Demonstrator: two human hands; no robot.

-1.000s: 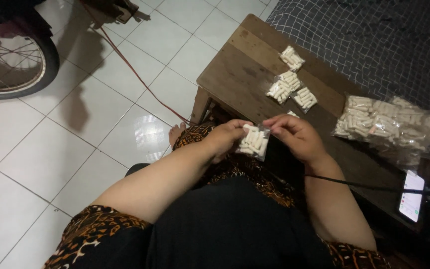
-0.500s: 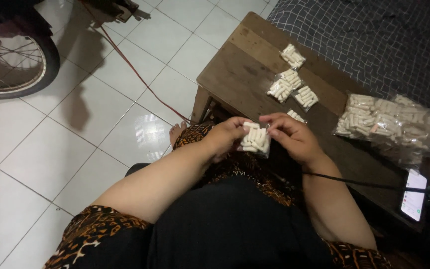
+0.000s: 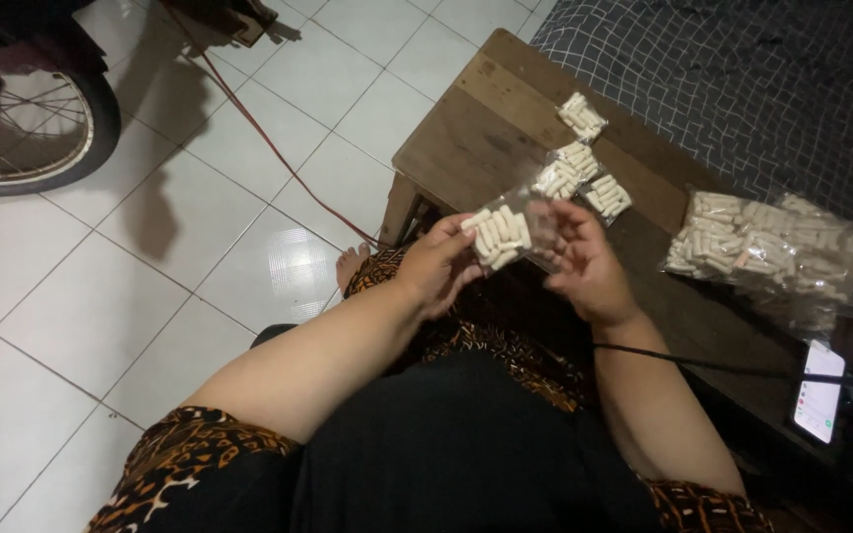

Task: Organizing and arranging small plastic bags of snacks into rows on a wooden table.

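Far left: a spoked wheel (image 3: 22, 128) with a dark tyre is standing on the white tiled floor (image 3: 101, 296). A red cord (image 3: 278, 158) is trailing across the glossy tiles toward the leg of the low wooden table (image 3: 466, 138); a bare foot (image 3: 350, 266) is showing just beside that leg.

Centre: the left hand (image 3: 436, 265) is pinching the near edge of a small clear packet (image 3: 501, 235), thumb on top, fingers curled beneath. The packet is being held in the air between the two hands, just in front of the table's edge and above the lap — it is filled with pale, short cylindrical sticks lying side by side, and the film is looking thin and crinkled. The right hand (image 3: 584, 262) is gripping the packet's far edge, fingers partly spread along the film. Nothing is blocking the view of the packet apart from the fingertips over its edges.

Right of the hands: three more small filled packets (image 3: 584, 158) are lying on the worn, scuffed table planks, close together. Further right a large clear bag (image 3: 782, 247) of the same pale sticks is resting on the table, against a dark checked fabric (image 3: 742, 79). At the far right a phone (image 3: 818, 405) with a lit screen is lying near a black cable (image 3: 723, 367).

Against the frame half a second back: the packet is now sitting flatter and more face-up between the hands — otherwise both hands are keeping their grip.
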